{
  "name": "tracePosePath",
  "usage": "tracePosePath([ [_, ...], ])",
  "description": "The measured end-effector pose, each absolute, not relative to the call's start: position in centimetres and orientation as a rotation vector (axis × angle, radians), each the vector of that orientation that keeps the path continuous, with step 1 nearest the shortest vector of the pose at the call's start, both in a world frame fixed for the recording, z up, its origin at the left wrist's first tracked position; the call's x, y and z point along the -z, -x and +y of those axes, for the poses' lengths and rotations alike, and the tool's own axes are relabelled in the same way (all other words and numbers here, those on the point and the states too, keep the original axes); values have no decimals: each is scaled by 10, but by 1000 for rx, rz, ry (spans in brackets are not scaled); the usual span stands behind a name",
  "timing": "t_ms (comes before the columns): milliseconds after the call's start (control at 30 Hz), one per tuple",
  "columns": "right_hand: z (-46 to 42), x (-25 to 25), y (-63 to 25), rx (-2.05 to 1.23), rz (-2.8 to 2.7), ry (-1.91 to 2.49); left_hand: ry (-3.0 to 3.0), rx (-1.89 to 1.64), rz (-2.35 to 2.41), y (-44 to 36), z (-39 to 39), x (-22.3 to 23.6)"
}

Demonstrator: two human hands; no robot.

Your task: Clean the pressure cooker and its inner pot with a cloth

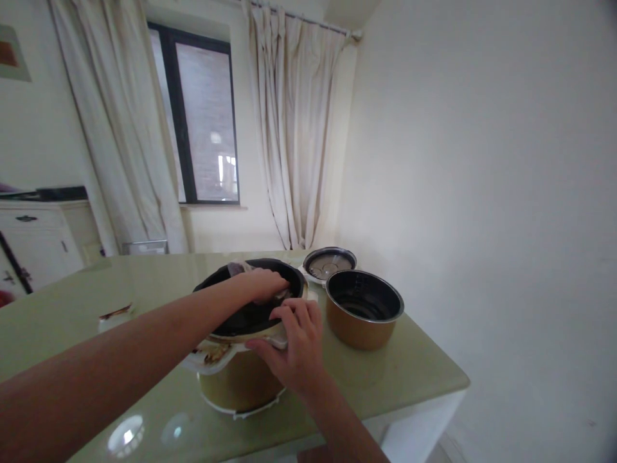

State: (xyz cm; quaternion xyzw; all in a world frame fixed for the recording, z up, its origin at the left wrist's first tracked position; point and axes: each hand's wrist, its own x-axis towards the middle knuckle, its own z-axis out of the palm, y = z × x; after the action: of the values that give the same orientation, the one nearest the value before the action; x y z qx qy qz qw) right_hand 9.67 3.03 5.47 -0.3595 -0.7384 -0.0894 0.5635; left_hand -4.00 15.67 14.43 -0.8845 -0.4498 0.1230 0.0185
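Observation:
A gold rice cooker body (241, 379) stands near the front of the green table (144, 289). My left hand (263, 285) reaches into its dark open cavity, fingers pressed down on a crumpled cloth (236, 267) at the far rim. My right hand (294, 344) is curled over the cooker's near right rim, gripping it. To the right stands the gold inner pot (364, 312), upright and apart from the cooker. A round inner lid (329, 263) lies flat behind it.
A small flat object (114, 314) lies on the table at the left. The table's right edge and corner (457, 379) are close to the inner pot. A white wall stands to the right, curtains and a window behind, a white cabinet (33, 238) at far left.

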Motion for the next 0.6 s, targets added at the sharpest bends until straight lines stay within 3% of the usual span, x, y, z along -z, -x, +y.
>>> tracePosePath([
  [233, 29, -57, -99, 190, -1764, 849, 2455, -628, -1716, 95, 147, -153],
  [367, 30, -56, -98, 188, -1744, 840, 2577, -862, -1934, 89, 126, -162],
  [467, 32, -53, -97, 186, -1724, 842, 2996, -838, -1708, 72, 119, -163],
  [600, 33, -50, -95, 214, -1700, 809, 3254, -535, -1192, 44, 123, -150],
])
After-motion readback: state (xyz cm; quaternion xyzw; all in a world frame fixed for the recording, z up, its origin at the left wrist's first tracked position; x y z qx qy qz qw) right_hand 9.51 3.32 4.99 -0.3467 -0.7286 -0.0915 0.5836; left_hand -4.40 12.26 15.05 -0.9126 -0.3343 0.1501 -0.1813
